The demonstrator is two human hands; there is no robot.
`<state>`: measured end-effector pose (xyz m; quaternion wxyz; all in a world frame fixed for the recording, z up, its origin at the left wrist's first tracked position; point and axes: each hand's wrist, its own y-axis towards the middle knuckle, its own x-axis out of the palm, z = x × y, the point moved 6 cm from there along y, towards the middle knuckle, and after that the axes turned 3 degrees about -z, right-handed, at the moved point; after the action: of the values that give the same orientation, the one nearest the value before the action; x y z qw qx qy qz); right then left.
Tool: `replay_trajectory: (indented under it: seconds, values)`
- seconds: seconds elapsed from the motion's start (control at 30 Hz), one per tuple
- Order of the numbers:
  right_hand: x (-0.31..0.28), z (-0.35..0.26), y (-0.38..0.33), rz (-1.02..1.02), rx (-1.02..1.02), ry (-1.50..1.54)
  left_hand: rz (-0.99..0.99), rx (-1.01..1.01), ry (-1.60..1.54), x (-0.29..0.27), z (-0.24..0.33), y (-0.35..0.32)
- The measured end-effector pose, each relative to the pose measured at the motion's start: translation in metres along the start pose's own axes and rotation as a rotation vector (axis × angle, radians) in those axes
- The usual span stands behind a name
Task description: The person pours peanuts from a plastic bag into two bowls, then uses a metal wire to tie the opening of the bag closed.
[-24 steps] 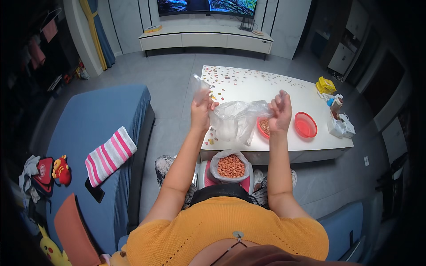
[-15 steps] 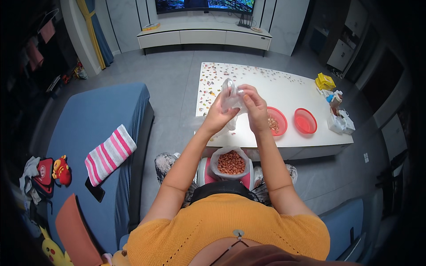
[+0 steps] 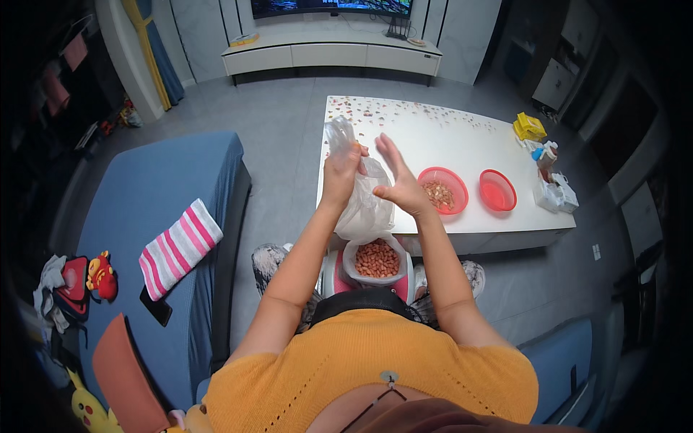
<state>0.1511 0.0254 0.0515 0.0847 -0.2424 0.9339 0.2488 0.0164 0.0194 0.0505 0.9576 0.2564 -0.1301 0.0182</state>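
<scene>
Two hands work a clear bag (image 3: 364, 209): left hand (image 3: 341, 167) pinches its top, right hand (image 3: 396, 182) lies open-palmed against it, above the nut bowl (image 3: 376, 260).

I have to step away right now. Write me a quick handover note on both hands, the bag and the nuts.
Left hand: pinching the clear plastic bag near its top, holding it up over the lap.
Right hand: open, flat against the bag's side, gripping nothing.
Container of peanuts: on the lap, just beneath the bag.
Red bowl with nuts and empty red bowl: on the white table, with bits scattered along its far edge.
Done: container looks full.
Left: bag not yet set down; one bowl still holds nuts.
</scene>
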Motion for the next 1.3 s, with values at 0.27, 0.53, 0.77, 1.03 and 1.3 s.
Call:
replay_trajectory:
  seconds: [0.27,0.53,0.77,1.03,1.3]
  values:
    - [0.044,0.019,-0.009,-0.061,0.152,0.008,0.333,-0.144,-0.535,-0.012,-0.025,0.006]
    - [0.061,0.063,-0.023,-0.232,0.453,0.238,0.231,-0.216,-0.678,-0.018,-0.037,0.015]
    - [0.048,0.058,-0.025,-0.178,0.482,0.126,0.343,-0.241,-0.743,-0.053,-0.051,0.025]
    - [0.031,0.064,-0.039,-0.093,0.336,0.149,0.328,-0.296,-0.76,-0.066,-0.052,0.025]
    - [0.01,0.028,-0.029,0.107,0.166,-0.543,-0.182,-0.452,-0.382,-0.012,-0.068,-0.014]
